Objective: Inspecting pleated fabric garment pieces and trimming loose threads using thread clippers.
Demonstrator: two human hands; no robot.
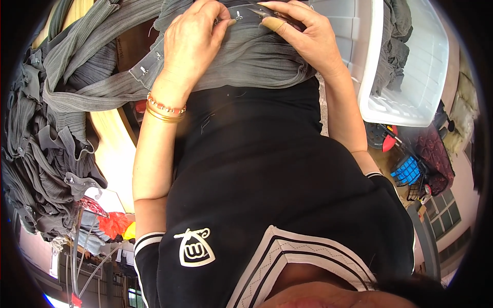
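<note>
Two hands work at the far edge of the scene, both set on one grey ribbed garment (257, 56) that lies across the person's lap against the black shirt (267, 169). The left hand (192, 43) rests on top of the cloth, thumb and forefinger pinched together on a dark strap edge fitted with small metal hooks (239, 14). The right hand (303, 33) holds the same strap just beside it, fingers curled and closed on the fabric; a small dark tool (267, 13) appears to sit under its fingertips, but its kind cannot be told. Two bangles (164, 110), one beaded and one gold, sit on the left wrist. A strip of the garment with further metal hooks trails left towards a heap of like grey garments (41, 154) piled on the left side, on a pale wooden surface (115, 149). At far right stands a white plastic tub (411, 66) holding more grey cloth.
</note>
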